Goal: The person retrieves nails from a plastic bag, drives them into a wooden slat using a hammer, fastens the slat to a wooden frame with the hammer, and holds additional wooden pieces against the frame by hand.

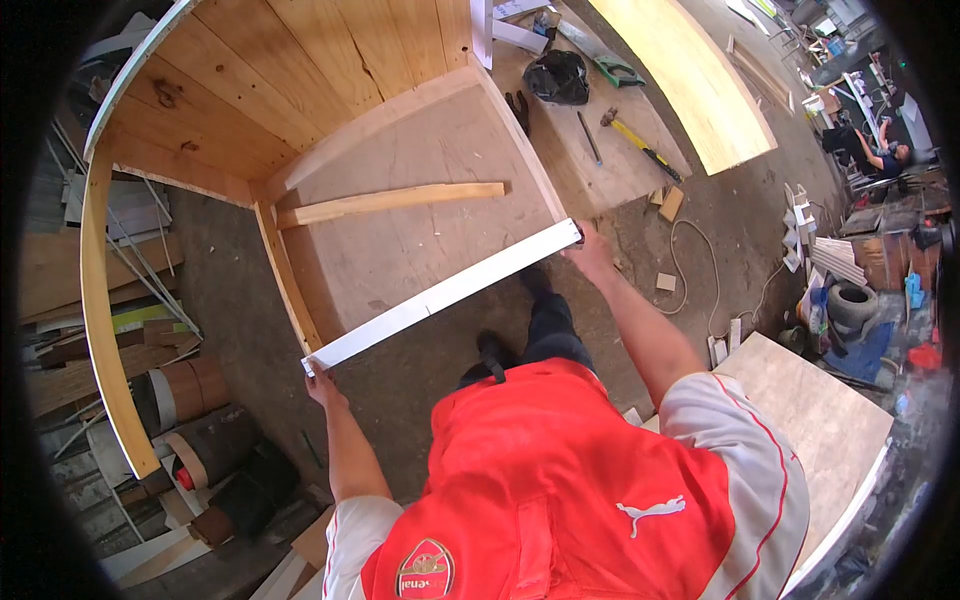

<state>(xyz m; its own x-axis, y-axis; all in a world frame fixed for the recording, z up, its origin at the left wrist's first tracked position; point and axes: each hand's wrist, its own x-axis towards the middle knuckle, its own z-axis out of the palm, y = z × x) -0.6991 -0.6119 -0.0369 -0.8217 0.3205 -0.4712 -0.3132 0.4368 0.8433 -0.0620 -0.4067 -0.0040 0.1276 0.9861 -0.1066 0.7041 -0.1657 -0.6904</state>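
A white-faced board [440, 297] spans the near end of a wooden furniture frame [285, 275]. My left hand [322, 385] grips the board's left end where it meets the frame's side rail. At the other end, my right hand [592, 252] has its fingers closed around the corner, partly hidden by the board. Inside the frame, a loose wood strip [390, 203] lies across the thin base panel [440, 145]. A tall panel of knotty planks [250, 75] rises at the frame's far side.
A hammer [640, 142], a green-handled saw [618, 71] and a black plastic bag [557, 77] lie beyond the frame's right side. A cable [690, 230] curls over the floor. Scrap timber [90, 380] is piled at left. Another person [880, 155] sits far right.
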